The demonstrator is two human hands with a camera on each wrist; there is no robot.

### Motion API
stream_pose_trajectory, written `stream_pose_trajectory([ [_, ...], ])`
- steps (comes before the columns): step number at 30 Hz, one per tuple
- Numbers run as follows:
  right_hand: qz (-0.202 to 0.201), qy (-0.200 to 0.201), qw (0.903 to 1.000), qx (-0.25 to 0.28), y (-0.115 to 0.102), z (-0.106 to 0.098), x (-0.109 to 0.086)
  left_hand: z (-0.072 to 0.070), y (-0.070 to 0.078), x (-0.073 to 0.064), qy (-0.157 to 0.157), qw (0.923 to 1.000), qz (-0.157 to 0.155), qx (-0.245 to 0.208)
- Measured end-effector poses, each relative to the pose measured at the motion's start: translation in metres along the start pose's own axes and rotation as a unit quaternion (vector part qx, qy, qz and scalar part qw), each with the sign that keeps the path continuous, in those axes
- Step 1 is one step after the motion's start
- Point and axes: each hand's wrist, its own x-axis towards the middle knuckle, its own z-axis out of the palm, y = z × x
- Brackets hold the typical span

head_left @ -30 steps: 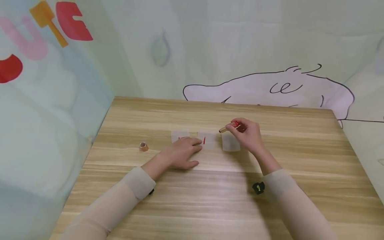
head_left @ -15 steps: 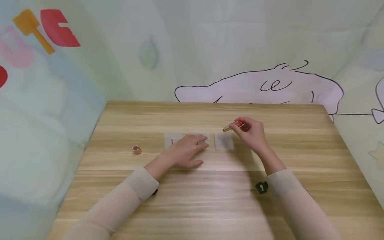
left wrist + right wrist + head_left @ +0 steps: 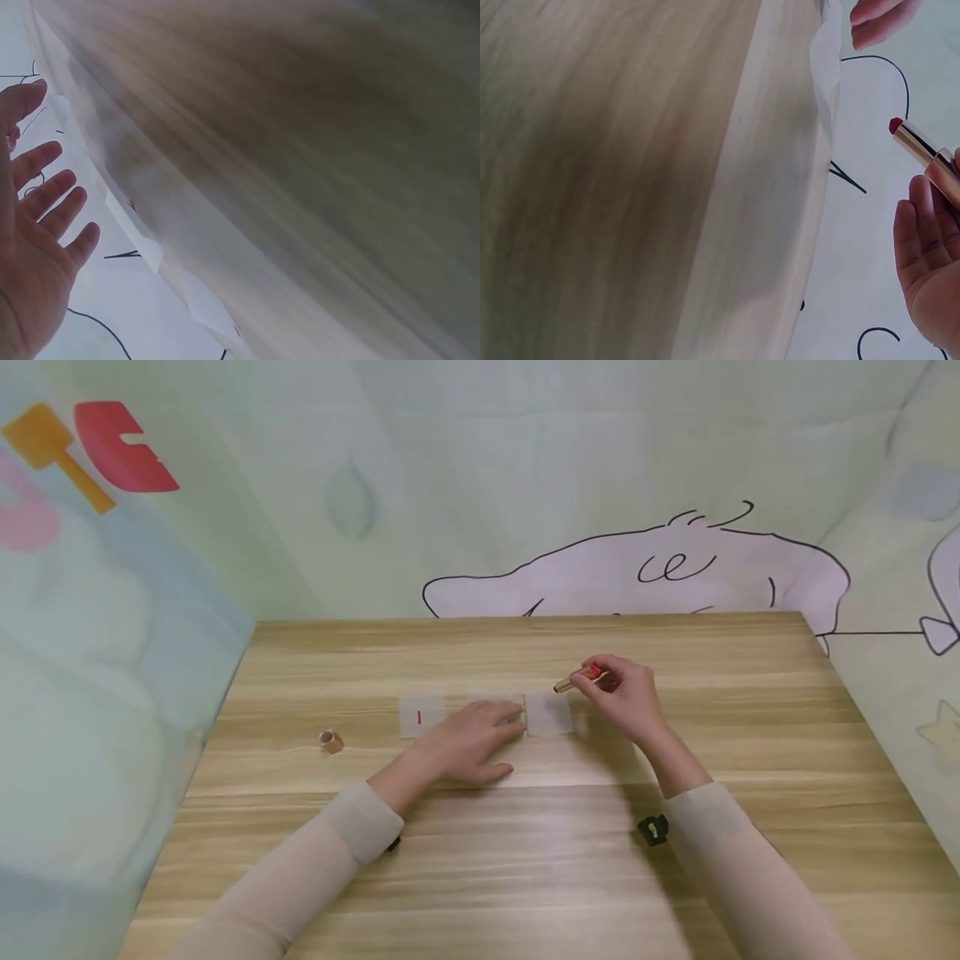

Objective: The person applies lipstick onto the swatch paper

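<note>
My right hand (image 3: 626,697) pinches an uncapped lipstick (image 3: 574,680) with a gold tube. Its red tip (image 3: 896,126) shows in the right wrist view, raised above the table and angled left. Below it lies an unmarked white paper square (image 3: 549,717). My left hand (image 3: 476,743), fingers extended and spread, is over the middle paper square (image 3: 491,698) and hides most of it. Its fingertips come near the right square's left edge; contact is unclear. The left paper square (image 3: 420,715) bears one short red stroke.
The open lipstick cap (image 3: 331,742) stands to the left on the wood-grain table (image 3: 495,877). A small black object with a green mark (image 3: 653,829) is beside the right sleeve. A printed cloth (image 3: 525,477) hangs behind the table.
The head view has turned right. My left hand has shifted right along the papers and now hides the middle square's red mark. The lipstick has moved slightly right over the right square.
</note>
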Motion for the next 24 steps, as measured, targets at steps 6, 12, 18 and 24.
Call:
stream_pose_trajectory([
  [6, -0.014, -0.005, 0.9999, -0.008, 0.001, 0.004, 0.001, 0.000, 0.004, 0.008, -0.012, 0.9999, 0.002, 0.008],
  [12, -0.013, -0.009, 0.9998, -0.014, 0.002, 0.007, 0.002, 0.004, 0.007, 0.013, -0.029, 0.9995, 0.000, 0.015],
  [18, 0.005, -0.022, 0.9996, -0.015, 0.002, 0.008, 0.002, 0.008, 0.007, 0.015, -0.041, 0.9990, 0.000, 0.018],
  [24, 0.012, -0.032, 0.9993, -0.015, 0.002, 0.011, 0.001, 0.008, 0.008, 0.017, -0.048, 0.9985, 0.009, 0.025],
])
